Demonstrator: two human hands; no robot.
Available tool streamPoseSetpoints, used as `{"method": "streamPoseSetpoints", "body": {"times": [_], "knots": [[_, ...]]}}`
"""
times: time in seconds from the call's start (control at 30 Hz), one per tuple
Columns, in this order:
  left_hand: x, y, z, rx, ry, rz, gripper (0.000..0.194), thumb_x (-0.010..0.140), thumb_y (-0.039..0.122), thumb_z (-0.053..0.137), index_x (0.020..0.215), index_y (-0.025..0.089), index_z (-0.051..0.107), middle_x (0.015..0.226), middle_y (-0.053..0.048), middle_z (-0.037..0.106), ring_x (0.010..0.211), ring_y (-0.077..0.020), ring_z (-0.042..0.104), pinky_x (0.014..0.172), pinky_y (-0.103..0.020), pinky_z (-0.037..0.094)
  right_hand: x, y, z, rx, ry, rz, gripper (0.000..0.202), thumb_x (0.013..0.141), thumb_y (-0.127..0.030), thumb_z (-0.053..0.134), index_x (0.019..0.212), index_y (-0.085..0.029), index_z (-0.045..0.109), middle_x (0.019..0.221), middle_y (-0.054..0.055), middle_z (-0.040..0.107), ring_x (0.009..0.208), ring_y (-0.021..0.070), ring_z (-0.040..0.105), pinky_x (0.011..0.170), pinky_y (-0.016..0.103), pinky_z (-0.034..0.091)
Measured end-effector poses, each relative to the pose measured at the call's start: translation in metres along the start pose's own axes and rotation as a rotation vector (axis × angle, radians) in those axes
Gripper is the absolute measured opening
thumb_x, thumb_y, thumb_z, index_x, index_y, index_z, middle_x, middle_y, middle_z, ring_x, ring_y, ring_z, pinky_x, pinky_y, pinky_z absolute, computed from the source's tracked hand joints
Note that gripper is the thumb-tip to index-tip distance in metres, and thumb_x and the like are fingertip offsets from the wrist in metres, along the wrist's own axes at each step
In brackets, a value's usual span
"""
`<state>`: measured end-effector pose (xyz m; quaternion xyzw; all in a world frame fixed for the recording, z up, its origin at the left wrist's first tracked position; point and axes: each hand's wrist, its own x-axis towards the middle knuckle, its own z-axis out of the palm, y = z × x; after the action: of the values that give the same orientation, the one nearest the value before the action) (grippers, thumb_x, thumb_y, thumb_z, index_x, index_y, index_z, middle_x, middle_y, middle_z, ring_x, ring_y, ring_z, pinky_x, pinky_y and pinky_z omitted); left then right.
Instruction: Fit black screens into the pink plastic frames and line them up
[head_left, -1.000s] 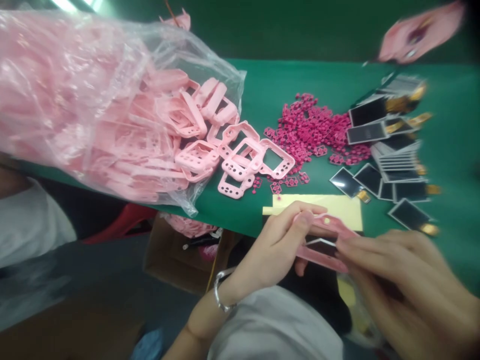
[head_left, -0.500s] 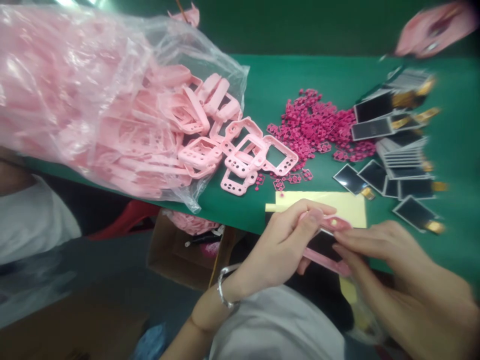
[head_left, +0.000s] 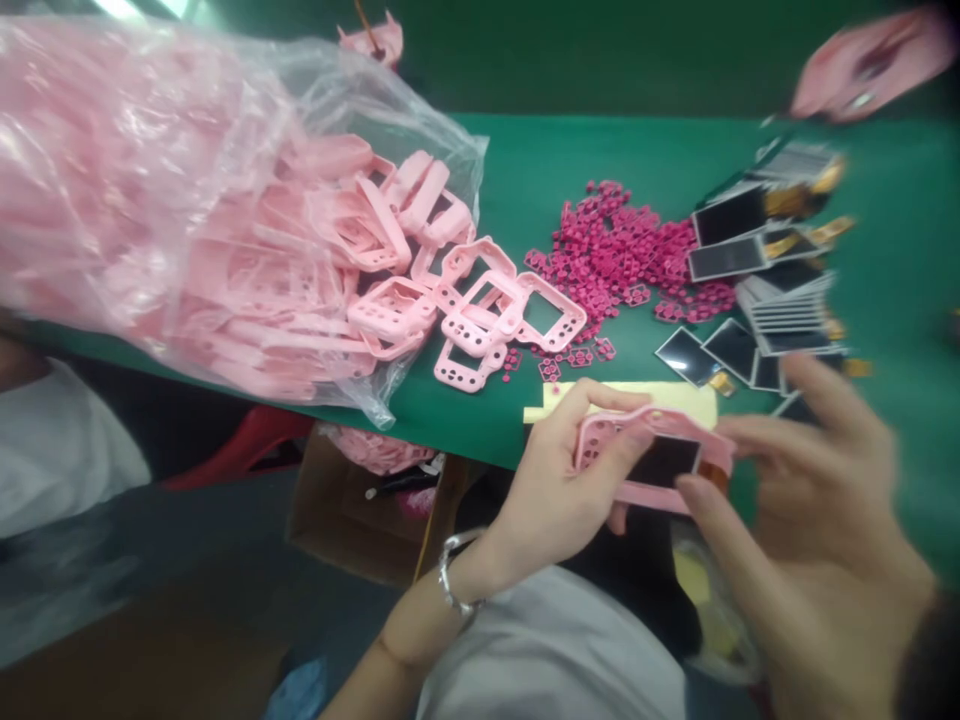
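Note:
My left hand (head_left: 559, 480) grips a pink plastic casing (head_left: 652, 497) by its left end, thumb across its inner face. A dark display screen (head_left: 664, 462) lies in the casing's window, with an amber ribbon cable (head_left: 716, 472) at its right end. My right hand (head_left: 817, 520) has its thumb by the screen's lower right corner and a finger against the casing's right end; another finger stretches upward. Beyond my hands, yellow paper (head_left: 675, 398) lies at the table's near edge.
A clear plastic bag (head_left: 247, 200) spills pink casings (head_left: 480, 310) onto the green table (head_left: 517, 180). Magenta button pieces (head_left: 615, 240) lie heaped mid-table, several loose screens (head_left: 731, 255) to their right. A cardboard box (head_left: 337, 520) stands below the edge. Someone's white sleeve (head_left: 60, 440) shows at left.
The casing has been tilted so its inner face and screen show more fully. My right hand's fingers have spread and risen, its thumb staying near the screen.

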<state>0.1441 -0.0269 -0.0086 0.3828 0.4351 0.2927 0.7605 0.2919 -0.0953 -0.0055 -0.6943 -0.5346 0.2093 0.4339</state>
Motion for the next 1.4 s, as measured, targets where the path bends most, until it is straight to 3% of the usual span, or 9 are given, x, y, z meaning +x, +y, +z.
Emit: {"method": "streamPoseSetpoints", "body": {"times": [0.13,0.2,0.3,0.57,0.73,0.9,1.07,1.17,1.4], "knots": [[-0.004,-0.005,-0.001,-0.012,0.021,0.069,0.018,0.101,0.038,0.065,0.103,0.021,0.058,0.106,-0.006,0.077,0.042,-0.0056,0.058,0.037,-0.016,0.044,-0.008,0.000,0.016,0.232,-0.036,0.311,0.040,0.101,-0.042,0.062,0.139,-0.031,0.066,0.112,0.005,0.077,0.068,0.0155,0.072,0.055,0.025,0.057],[-0.007,-0.008,-0.001,0.004,0.064,0.107,0.015,0.101,0.034,0.065,0.100,0.020,0.058,0.113,-0.008,0.077,0.042,-0.0038,0.055,0.037,-0.016,0.043,-0.010,0.000,0.022,0.202,-0.075,0.351,0.033,0.101,-0.044,0.062,0.127,-0.027,0.074,0.069,-0.001,0.072,0.045,0.0119,0.060,0.040,0.020,0.047],[-0.010,-0.014,-0.002,0.028,0.093,0.165,0.014,0.101,0.032,0.065,0.099,0.020,0.060,0.112,-0.009,0.079,0.040,-0.0022,0.051,0.035,-0.014,0.040,-0.012,-0.004,0.025,0.165,-0.089,0.368,0.031,0.101,-0.047,0.061,0.107,-0.023,0.079,0.044,-0.005,0.053,0.035,0.0106,0.050,0.033,0.019,0.036],[-0.015,-0.032,-0.010,0.059,0.043,0.118,0.019,0.105,0.033,0.059,0.117,0.020,0.062,0.124,-0.012,0.075,0.047,-0.0033,0.058,0.044,-0.015,0.049,-0.021,0.013,0.031,0.241,-0.169,0.355,0.027,0.102,-0.044,0.060,0.111,-0.021,0.072,0.064,-0.003,0.066,0.046,0.0114,0.059,0.043,0.020,0.046],[0.000,-0.053,-0.019,0.157,0.203,0.344,0.018,0.105,0.032,0.055,0.115,0.019,0.064,0.080,0.000,0.073,0.040,-0.0044,0.052,0.039,-0.014,0.041,-0.014,0.027,0.047,0.014,0.038,-0.069,0.027,0.107,-0.025,0.046,0.119,-0.019,0.069,0.105,0.007,0.077,0.091,0.0179,0.073,0.077,0.027,0.057],[0.039,-0.040,-0.032,0.129,0.346,0.436,0.013,0.103,0.027,0.055,0.108,0.019,0.063,0.062,0.008,0.055,0.034,-0.0048,0.046,0.034,-0.015,0.035,0.004,0.036,0.041,-0.312,0.045,-0.309,0.017,0.094,-0.014,0.068,0.110,-0.019,0.071,0.098,0.005,0.074,0.087,0.0180,0.068,0.076,0.029,0.053],[0.040,-0.018,-0.025,0.115,0.248,0.313,0.018,0.104,0.029,0.052,0.113,0.020,0.065,0.065,0.008,0.049,0.037,-0.0045,0.048,0.036,-0.015,0.035,0.008,0.061,-0.007,-0.416,-0.012,-0.280,0.016,0.096,-0.023,0.071,0.112,-0.021,0.074,0.108,0.007,0.070,0.097,0.0206,0.065,0.086,0.033,0.051],[0.028,-0.021,-0.010,0.153,0.052,0.213,0.022,0.104,0.031,0.054,0.118,0.020,0.066,0.060,0.008,0.051,0.038,-0.0068,0.048,0.038,-0.017,0.037,0.005,0.074,-0.028,-0.412,-0.109,-0.254,0.013,0.100,-0.024,0.067,0.110,-0.020,0.074,0.106,0.005,0.069,0.093,0.0158,0.066,0.082,0.028,0.050],[0.026,-0.040,0.005,0.403,0.019,0.188,0.028,0.105,0.030,0.050,0.124,0.018,0.068,0.055,0.005,0.054,0.044,-0.0121,0.052,0.048,-0.021,0.043,-0.001,0.087,-0.026,-0.438,-0.083,-0.299,0.007,0.096,-0.020,0.072,0.103,-0.020,0.073,0.099,0.004,0.068,0.087,0.0148,0.066,0.081,0.028,0.051]]}}
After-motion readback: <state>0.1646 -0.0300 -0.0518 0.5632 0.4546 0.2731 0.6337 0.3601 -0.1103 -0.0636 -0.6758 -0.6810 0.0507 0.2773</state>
